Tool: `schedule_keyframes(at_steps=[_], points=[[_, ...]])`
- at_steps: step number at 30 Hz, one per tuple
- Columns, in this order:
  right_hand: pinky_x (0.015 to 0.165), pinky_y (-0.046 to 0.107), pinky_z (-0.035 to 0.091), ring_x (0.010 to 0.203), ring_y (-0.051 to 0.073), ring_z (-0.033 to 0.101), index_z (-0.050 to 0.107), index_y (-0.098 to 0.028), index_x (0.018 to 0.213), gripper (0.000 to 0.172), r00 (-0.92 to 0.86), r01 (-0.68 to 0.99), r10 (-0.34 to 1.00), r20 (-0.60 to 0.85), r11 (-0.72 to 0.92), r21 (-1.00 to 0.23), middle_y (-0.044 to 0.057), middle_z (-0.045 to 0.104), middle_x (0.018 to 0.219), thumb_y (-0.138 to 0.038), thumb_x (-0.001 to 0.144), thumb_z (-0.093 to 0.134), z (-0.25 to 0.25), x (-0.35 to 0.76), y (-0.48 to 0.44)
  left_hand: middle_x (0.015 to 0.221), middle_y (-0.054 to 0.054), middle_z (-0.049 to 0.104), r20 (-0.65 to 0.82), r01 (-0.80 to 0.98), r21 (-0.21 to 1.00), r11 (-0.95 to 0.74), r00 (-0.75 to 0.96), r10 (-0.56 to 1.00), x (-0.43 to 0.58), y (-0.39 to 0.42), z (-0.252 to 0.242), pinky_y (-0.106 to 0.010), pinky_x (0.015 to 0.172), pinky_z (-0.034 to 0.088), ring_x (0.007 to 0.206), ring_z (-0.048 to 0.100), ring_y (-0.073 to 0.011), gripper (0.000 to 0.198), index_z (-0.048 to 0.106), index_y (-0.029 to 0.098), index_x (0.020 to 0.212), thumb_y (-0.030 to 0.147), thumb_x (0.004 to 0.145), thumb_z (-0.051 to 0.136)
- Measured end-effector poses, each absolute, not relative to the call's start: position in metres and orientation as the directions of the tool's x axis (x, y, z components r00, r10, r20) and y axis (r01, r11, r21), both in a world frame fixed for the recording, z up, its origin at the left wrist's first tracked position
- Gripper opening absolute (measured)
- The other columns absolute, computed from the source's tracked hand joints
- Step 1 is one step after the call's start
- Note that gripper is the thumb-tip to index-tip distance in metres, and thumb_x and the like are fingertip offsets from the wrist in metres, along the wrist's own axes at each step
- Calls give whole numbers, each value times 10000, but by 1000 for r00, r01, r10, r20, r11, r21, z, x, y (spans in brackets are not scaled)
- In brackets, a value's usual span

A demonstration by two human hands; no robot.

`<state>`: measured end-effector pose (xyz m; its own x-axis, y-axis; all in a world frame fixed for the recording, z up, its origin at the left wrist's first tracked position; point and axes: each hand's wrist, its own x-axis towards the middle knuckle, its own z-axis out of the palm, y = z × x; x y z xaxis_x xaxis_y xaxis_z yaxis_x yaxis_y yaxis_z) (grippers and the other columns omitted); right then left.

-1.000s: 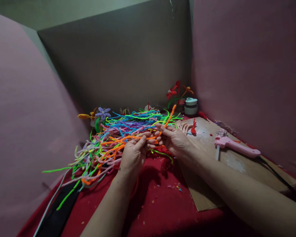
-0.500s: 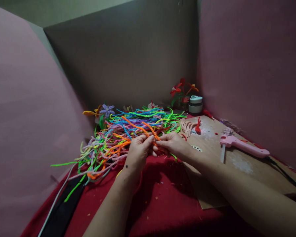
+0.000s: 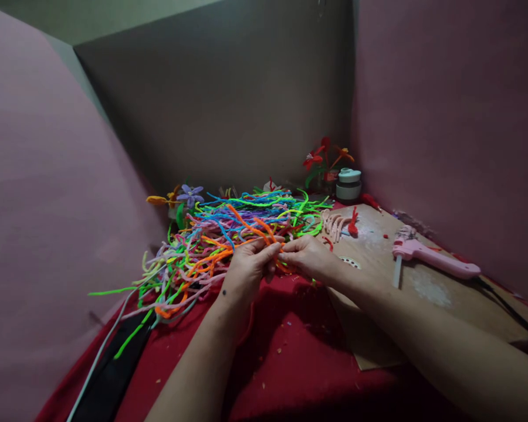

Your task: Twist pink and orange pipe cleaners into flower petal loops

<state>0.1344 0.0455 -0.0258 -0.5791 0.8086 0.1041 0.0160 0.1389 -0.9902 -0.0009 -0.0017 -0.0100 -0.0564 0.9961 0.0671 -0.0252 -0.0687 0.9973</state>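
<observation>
Both hands meet over the front edge of a heap of coloured pipe cleaners [image 3: 202, 228]. My left hand [image 3: 253, 261] pinches an orange pipe cleaner [image 3: 246, 223] between thumb and fingers, and two of its strands rise up and away to the left. Close beside it, my right hand [image 3: 310, 256] has its fingertips closed on the orange strands from the other side. An orange loop curves below the right fingertips. Where the strands cross between the hands is partly hidden by the fingers.
A pink glue gun [image 3: 435, 258] lies on a brown board [image 3: 378, 234] at right, its cord running off the edge. Pipe-cleaner flowers [image 3: 191, 194] and a lidded jar [image 3: 348, 184] stand behind. A red cloth [image 3: 290, 351] covers the table. A white cable [image 3: 101, 346] runs at left.
The orange strands have shifted a little to the right and stand closer together. My fingers have changed their hold slightly, and an orange loop now shows under the right fingertips.
</observation>
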Motion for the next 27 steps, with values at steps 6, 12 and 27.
schedule_keyframes(at_steps=[6,12,27], points=[[444,203,364,444,46,437,661,-114,777,228,-676,-320,734,64,-215,-923,1,611,640,-237,601,738,-32,132,48,493,63,461,64,-330,935,-128,-199,978,-2,0,-3,-153,372,284,398,389,-28,266,644,119,801,286,626,755],[421,210,423,436,72,496,608,-113,688,154,-636,-338,771,39,-233,-912,38,631,639,-263,682,642,-34,128,47,499,65,481,76,-421,893,-157,-203,976,-4,1,-2,-162,384,338,396,410,-34,346,652,125,891,263,599,775],[533,257,464,529,112,557,623,-99,789,243,-800,-289,599,40,-327,-900,65,631,693,-265,838,452,-26,134,43,473,47,510,88,-267,956,-124,-143,986,-6,2,-4,-211,400,411,377,492,-81,237,601,120,716,315,663,725]])
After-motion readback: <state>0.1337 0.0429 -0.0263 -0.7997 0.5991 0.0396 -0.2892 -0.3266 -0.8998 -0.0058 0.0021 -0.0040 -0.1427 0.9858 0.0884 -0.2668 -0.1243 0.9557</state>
